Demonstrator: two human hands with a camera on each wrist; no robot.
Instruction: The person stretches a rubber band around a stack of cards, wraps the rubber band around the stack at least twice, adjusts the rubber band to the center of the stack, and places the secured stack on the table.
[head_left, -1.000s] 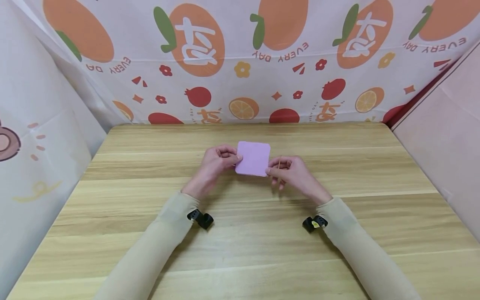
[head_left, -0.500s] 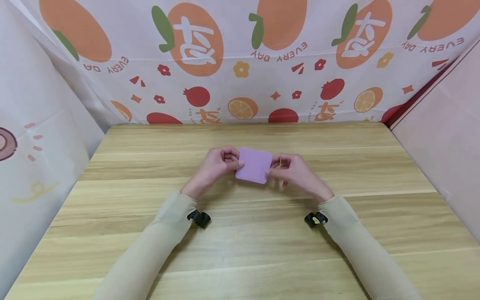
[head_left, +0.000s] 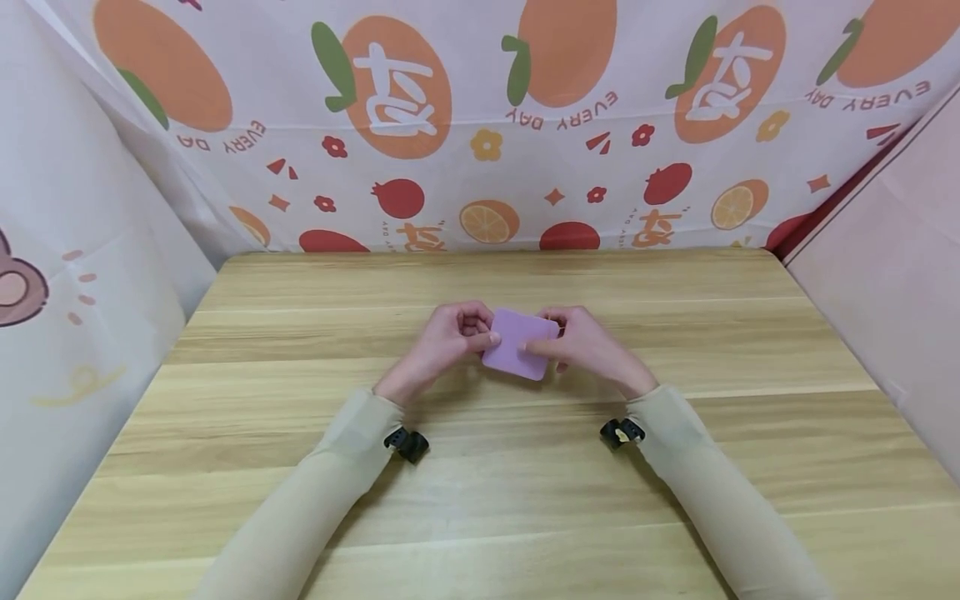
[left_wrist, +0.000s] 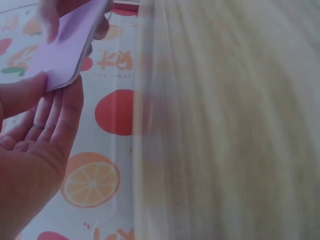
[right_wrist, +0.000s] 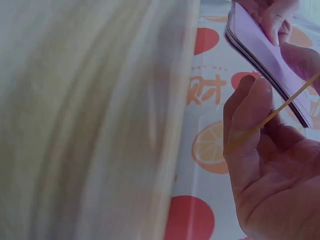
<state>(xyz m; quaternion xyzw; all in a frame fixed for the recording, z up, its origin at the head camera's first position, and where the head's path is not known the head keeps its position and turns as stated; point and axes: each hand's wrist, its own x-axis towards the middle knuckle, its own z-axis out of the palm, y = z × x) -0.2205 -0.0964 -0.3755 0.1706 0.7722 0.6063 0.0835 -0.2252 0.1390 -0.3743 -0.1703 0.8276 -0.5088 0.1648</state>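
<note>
Both hands hold a small stack of square purple cards [head_left: 513, 354] with rounded corners, above the middle of the table. My left hand [head_left: 448, 333] pinches its left edge, thumb on the face and fingers behind. On the other side my right hand [head_left: 581, 343] grips the stack, its thumb lying across the purple face. Layered dark and pale edges of the stack [right_wrist: 265, 45] show in the right wrist view. There, a thin tan rubber band [right_wrist: 282, 106] is stretched over the right hand's fingers, apart from the stack's near edge.
The wooden table [head_left: 480, 500] runs back to a fruit-print curtain [head_left: 450, 125]. White cloth [head_left: 97, 208] hangs at the left and pale pink cloth [head_left: 892, 250] at the right. Black cameras on straps [head_left: 408, 446] sit at both wrists.
The stack has come slightly nearer to me and turned clockwise in the head view. My right thumb has slid from its corner farther onto the face. The left hand keeps its pinch.
</note>
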